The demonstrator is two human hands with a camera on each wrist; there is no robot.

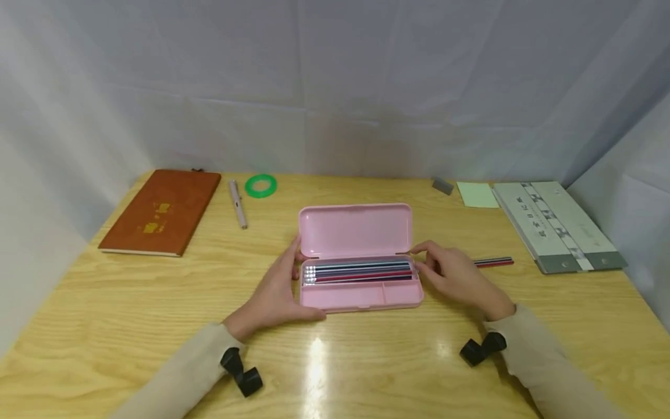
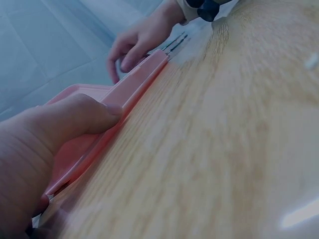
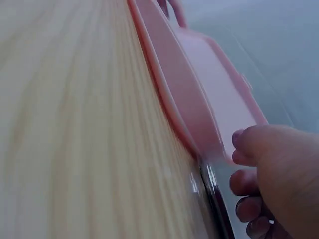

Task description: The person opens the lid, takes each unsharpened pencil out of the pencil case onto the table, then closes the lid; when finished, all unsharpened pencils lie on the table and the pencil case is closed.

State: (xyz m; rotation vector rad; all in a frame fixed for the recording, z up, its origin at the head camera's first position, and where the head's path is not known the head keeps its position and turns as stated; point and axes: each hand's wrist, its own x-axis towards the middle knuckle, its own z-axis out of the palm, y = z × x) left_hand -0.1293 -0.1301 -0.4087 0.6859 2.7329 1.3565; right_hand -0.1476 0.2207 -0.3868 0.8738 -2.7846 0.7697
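The work in hand seems to be filling the pink pencil case (image 1: 340, 298), which is lying near the middle of the desk (image 1: 387, 372), its lid (image 1: 356, 231) folding back toward the far edge. A row of pencils (image 1: 361, 273) is lying in the long rear compartment. The left hand (image 1: 274, 291) is holding the case's left end, its thumb pressing along the near wall and its fingers bending round the side. The right hand (image 1: 460, 276) is hovering by the right end, thumb and index finger spreading apart, pinching nothing that shows; whether they are touching the case, I cannot tell.

The next move is probably calling for reaching the loose pencils (image 1: 494, 262), which are lying toward the desk's right edge, partly hidden by the right hand, itself standing in the way.

Along the far edge, a brown notebook (image 1: 157, 215), pen (image 1: 238, 203) and green tape roll (image 1: 248, 186) are occupying the left; a grey eraser (image 1: 442, 186), sticky notes (image 1: 477, 195) and a grey-green notebook (image 1: 560, 227) are occupying the right, none blocking the case.
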